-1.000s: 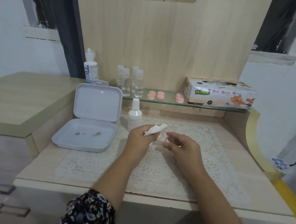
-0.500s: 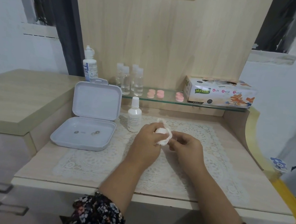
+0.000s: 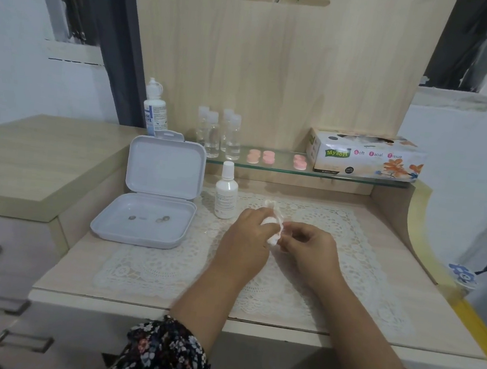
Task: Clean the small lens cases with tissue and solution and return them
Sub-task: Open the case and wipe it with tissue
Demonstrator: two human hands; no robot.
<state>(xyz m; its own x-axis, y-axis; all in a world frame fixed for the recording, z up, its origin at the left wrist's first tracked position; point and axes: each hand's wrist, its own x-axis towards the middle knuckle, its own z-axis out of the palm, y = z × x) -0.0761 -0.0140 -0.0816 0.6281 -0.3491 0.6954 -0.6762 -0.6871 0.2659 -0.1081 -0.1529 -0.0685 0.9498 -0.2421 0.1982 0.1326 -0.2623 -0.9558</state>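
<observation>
Above the lace mat (image 3: 167,269), the left hand (image 3: 247,238) curls its fingers around a wad of white tissue (image 3: 273,228). The right hand (image 3: 309,247) meets it at the tissue's 3 o'clock side, fingertips pinched together on something too hidden to name; a lens case there cannot be confirmed. At 10 o'clock from the hands a small white bottle (image 3: 226,194) stands upright. At 9 o'clock lies an open white box (image 3: 150,201), lid raised. On the glass shelf (image 3: 282,170) at 12 o'clock sit pink lens cases (image 3: 261,157), clear vials (image 3: 219,133) and a tissue box (image 3: 365,155).
</observation>
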